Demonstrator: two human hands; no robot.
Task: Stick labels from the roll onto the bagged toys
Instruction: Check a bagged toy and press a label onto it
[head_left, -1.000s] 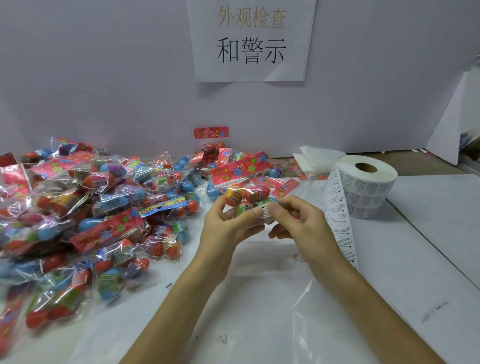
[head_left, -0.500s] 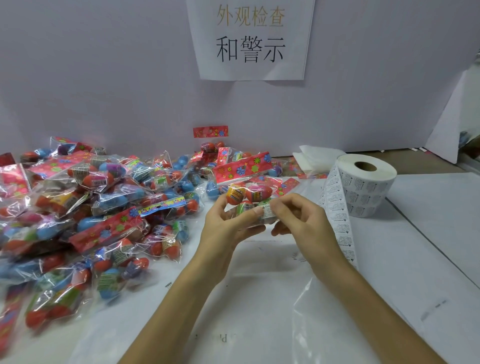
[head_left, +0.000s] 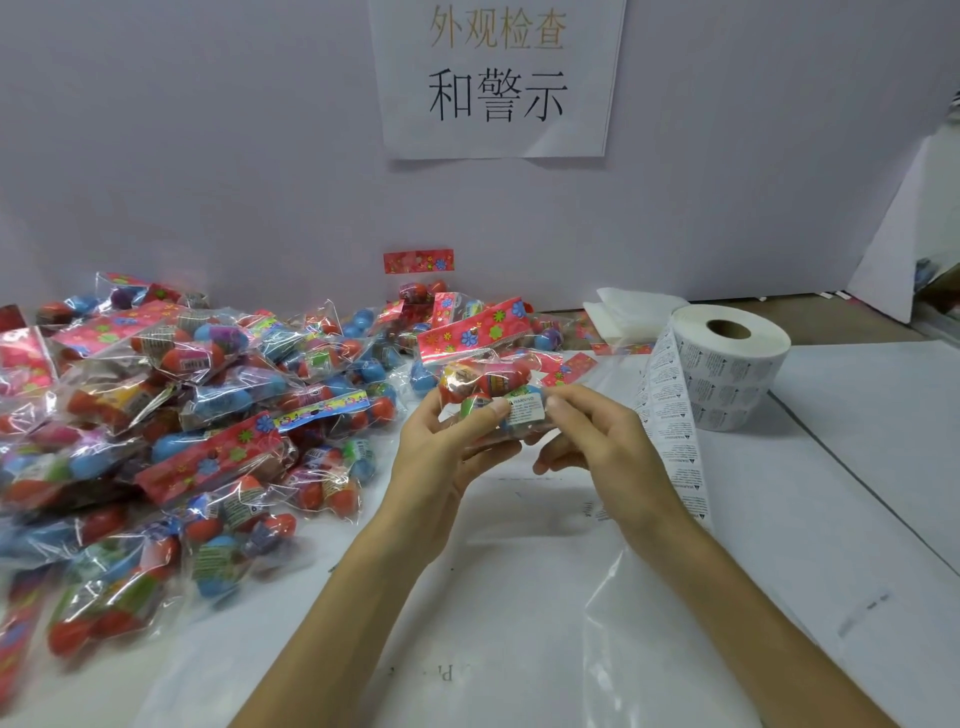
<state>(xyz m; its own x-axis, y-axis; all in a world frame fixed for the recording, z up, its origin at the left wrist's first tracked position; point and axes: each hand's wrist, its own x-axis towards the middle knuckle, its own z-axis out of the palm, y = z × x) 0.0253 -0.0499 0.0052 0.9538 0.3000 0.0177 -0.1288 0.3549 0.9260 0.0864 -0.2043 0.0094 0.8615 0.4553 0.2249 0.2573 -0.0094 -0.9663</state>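
Left hand (head_left: 441, 457) and right hand (head_left: 608, 447) pinch a crinkly clear bag (head_left: 483, 379) of glossy egg-shaped toys between curled fingers, with the white paper label roll (head_left: 727, 374) just beside on the worktop (head_left: 857, 467).

2 bare forearms reach in from the lower edge and converge. The left hand (head_left: 441, 452) grips a clear plastic bag of coloured egg toys (head_left: 480, 380), thumb on top, fingers curled beneath. The right hand (head_left: 605, 441) pinches its other end, thumb tip pressed down.

It looked like a factory packing bench (head_left: 857, 467): a printed station sign (head_left: 496, 78) taped to a grey partition (head_left: 208, 156), a heap of bagged toys (head_left: 182, 415), a roll of warning labels (head_left: 727, 374).
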